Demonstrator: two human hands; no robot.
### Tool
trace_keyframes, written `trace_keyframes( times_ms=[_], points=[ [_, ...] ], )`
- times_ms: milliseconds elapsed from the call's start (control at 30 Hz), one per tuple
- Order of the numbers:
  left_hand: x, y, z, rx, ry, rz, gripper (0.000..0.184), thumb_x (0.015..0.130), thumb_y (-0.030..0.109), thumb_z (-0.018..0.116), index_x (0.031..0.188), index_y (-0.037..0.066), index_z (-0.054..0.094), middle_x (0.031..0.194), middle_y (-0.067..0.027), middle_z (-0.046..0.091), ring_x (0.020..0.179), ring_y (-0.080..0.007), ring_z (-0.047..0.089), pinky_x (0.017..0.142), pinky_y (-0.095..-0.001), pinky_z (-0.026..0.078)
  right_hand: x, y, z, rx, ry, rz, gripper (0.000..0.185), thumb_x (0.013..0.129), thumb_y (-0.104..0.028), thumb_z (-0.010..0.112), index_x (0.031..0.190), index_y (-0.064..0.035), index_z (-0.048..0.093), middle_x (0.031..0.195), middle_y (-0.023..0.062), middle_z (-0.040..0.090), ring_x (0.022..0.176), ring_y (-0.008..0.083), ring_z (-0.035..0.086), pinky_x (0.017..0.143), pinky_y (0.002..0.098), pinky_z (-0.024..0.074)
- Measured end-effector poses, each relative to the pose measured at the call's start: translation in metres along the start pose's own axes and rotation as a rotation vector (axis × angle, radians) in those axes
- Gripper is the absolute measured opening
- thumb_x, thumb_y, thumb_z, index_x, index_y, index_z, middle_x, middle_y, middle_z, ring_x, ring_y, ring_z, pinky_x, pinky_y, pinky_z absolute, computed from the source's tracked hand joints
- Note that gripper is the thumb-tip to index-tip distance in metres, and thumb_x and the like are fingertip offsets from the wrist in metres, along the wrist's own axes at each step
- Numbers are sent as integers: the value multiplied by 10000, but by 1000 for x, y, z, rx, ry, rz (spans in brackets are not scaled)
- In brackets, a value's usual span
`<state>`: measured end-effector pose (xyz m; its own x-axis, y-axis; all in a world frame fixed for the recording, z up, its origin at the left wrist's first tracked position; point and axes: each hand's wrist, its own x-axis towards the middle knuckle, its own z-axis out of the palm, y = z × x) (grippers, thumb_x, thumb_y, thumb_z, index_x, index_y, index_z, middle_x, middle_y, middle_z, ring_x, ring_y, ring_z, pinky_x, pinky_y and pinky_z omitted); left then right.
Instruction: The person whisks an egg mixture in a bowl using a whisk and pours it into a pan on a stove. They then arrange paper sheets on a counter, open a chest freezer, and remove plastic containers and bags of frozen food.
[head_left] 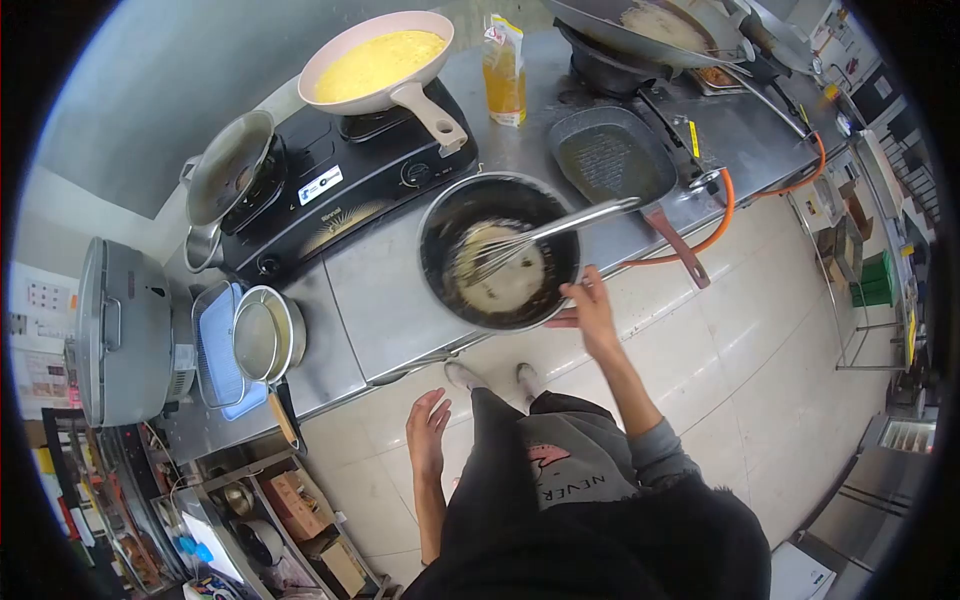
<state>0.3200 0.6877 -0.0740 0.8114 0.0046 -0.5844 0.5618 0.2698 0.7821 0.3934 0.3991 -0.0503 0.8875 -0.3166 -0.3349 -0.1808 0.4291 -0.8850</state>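
My right hand (590, 312) is closed on the right rim of a dark round pot (440, 240), near the counter's front edge. A pale batter-like residue lies in the pot, and a metal whisk (570, 219) leans in it with its handle out over the right rim. My left hand (427, 428) hangs in front of the counter, below the pot, with nothing in it and its fingers apart. Behind the pot, a pale pan (436, 115) with a yellow layer of food sits on the black gas stove (350, 205).
A square grill pan (612, 155) with a red-brown handle, a yellow pouch (505, 85) and a large wok (600, 15) stand to the right. At the left are a pan (228, 165), strainer (258, 340), wire basket (215, 345) and grey cooker (125, 330). An orange hose (725, 215) hangs over the edge.
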Motion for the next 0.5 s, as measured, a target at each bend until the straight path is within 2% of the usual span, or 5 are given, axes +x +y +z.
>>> trace_keyframes(
  times_ms=[233,500],
  points=[
    [4,-8,19,-20,-24,-14,338,902,260,401,1115,10,482,1140,-115,527,1055,-226,510,908,-331,378,5,-34,-42,-8,77,-53,208,837,-165,534,945,-83,376,871,83,507,686,281,628,628,360,561],
    [4,-16,37,31,-126,19,368,905,283,402,1129,-3,458,1182,-135,499,1050,-230,507,903,-331,391,-5,-28,-52,-143,-18,10,312,854,-243,542,1040,-60,371,1061,103,431,843,291,616,666,352,540]
  ],
)
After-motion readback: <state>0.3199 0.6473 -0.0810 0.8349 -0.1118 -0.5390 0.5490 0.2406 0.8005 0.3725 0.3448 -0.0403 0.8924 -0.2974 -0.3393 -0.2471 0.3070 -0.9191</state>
